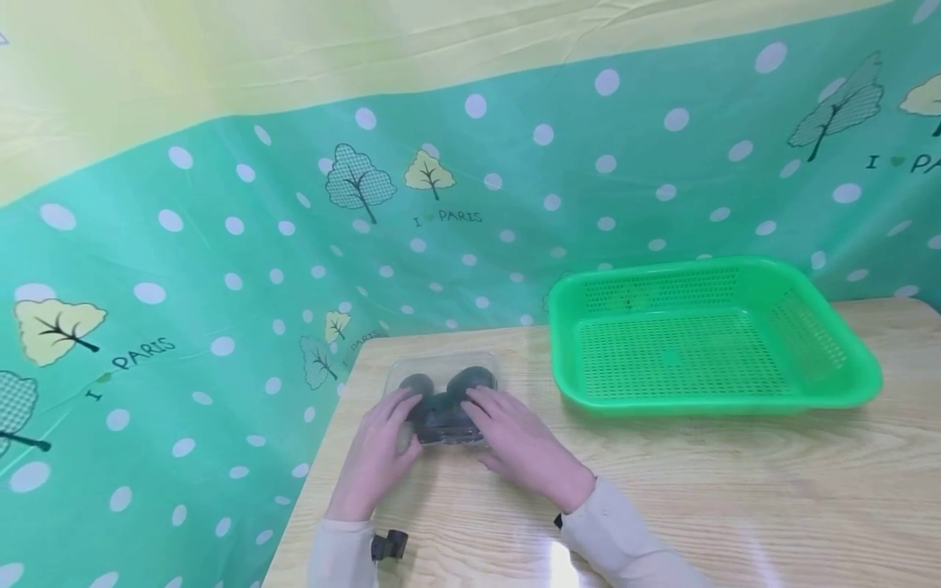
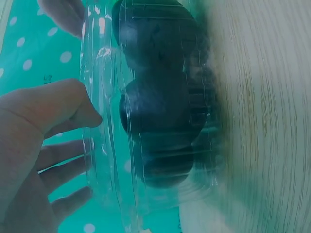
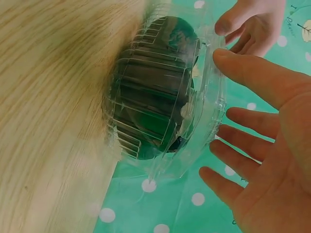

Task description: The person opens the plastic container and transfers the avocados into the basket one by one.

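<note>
While spread fingers (image 3: 252, 73) flank the clear box (image 1: 443, 398), its dark contents stay indistinct.

Staged recording setup, not a lived-in room: wooden table (image 1: 735, 490) backed from 9 to 3 o'clock by a hung polka-dot cloth (image 1: 220, 245), green basket (image 1: 845, 392) at 2 o'clock.

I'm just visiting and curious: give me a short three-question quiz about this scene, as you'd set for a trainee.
1. True or false: the green basket holds the dark fruits.
2. What encloses the dark fruits? A) a paper bag B) a clear plastic clamshell C) a glass jar
3. Fill in: both hands rest on the clamshell, which sits on the wooden ____.

Key
1. False; the fruits are in the clamshell, and nothing shows in the basket.
2. B
3. table; the left hand and right hand touch the box with fairly straight fingers.
</note>
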A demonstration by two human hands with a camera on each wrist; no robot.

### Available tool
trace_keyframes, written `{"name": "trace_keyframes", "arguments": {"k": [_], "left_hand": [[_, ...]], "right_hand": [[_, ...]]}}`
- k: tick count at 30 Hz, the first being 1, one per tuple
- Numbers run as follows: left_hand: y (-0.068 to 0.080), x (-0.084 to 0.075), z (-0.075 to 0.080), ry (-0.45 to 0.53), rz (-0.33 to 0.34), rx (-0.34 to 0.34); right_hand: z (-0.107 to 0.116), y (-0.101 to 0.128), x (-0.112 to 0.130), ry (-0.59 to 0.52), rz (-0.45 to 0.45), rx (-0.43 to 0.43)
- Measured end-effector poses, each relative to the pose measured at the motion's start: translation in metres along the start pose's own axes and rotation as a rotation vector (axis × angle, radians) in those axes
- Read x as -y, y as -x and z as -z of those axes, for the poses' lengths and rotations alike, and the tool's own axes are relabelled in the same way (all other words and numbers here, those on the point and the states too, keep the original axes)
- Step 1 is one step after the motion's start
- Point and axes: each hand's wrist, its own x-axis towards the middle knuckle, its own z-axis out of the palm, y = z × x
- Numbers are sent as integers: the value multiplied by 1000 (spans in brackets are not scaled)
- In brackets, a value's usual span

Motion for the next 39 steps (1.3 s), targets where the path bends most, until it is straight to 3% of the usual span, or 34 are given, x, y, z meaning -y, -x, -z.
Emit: {"name": "trace_keyframes", "arguments": {"k": [16, 28, 32, 39], "left_hand": [[6, 9, 4, 25, 66, 109], [8, 12, 3, 22, 74, 160], [8, 13, 1, 9, 71, 160], [7, 12, -2, -41, 9, 95]], "right_hand": [[-8, 2, -8, 46, -19, -30], [-13, 2, -7, 101, 0, -65], [-15, 2, -7, 138, 7, -68], [-15, 0, -5, 176, 20, -58]]}}
